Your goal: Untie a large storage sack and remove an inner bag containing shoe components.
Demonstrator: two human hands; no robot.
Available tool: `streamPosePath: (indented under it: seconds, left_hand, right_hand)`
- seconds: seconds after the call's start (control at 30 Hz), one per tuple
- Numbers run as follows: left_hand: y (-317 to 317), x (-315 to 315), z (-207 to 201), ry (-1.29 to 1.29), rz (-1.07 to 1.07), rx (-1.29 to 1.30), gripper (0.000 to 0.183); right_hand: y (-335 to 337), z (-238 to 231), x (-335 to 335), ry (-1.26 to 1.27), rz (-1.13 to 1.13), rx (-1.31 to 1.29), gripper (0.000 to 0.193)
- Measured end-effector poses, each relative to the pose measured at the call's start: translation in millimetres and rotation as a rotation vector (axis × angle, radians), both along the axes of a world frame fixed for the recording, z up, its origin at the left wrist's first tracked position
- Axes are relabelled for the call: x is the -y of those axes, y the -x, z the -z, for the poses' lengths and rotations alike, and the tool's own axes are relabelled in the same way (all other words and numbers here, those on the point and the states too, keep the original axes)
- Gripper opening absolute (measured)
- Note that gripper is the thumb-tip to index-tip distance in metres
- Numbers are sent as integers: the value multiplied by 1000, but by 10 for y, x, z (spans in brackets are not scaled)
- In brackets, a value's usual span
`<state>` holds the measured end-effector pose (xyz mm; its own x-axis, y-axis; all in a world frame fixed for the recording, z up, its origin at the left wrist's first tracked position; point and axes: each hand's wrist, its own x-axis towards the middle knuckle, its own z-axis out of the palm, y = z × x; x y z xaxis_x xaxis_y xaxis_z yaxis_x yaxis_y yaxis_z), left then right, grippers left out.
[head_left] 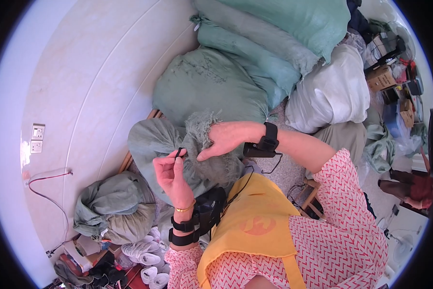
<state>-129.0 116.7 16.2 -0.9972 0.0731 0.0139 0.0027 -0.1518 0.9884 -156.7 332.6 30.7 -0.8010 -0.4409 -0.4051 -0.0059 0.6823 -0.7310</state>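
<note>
A grey-green woven sack (pixel 151 139) stands in front of me, its frayed mouth bunched together. My right hand (pixel 224 138) is closed on the gathered cloth of this mouth, with the thumb on the near side and most of the fingers hidden. Just left of the bunched cloth, my left hand (pixel 170 174) pinches a short black strip (pixel 179 152) between thumb and fingertips. Whether the strip touches the sack, I cannot tell. Black straps with devices sit on both my wrists.
Full green sacks (pixel 202 86) are piled beyond, beside a white sack (pixel 329 91). Another slumped sack (pixel 113 204) leans near the left wall, above white shoes (pixel 146 253). A wooden stool (pixel 310 195) is at my right. Boxes (pixel 381 78) and a person (pixel 411 188) appear far right.
</note>
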Motion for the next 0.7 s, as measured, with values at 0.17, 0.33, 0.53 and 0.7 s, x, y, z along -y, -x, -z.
streamPosePath:
  seconds: [0.17,0.33,0.53,0.7]
  left_hand:
    - [47,55,46,-6,53,25,6]
    - [57,69,76,-64,78,49,6]
    - [69,73,50,-123,59,64,8]
    - [65,75,24,-135,54,62,8]
  right_hand:
    - [54,-204,-138,-73,-149,154,88]
    - [-32,-265,-313,8,-223,292,67]
    - [-243,148,-496,463,-225,241,28]
    - [-368,-50,-543,270,-140,132,20]
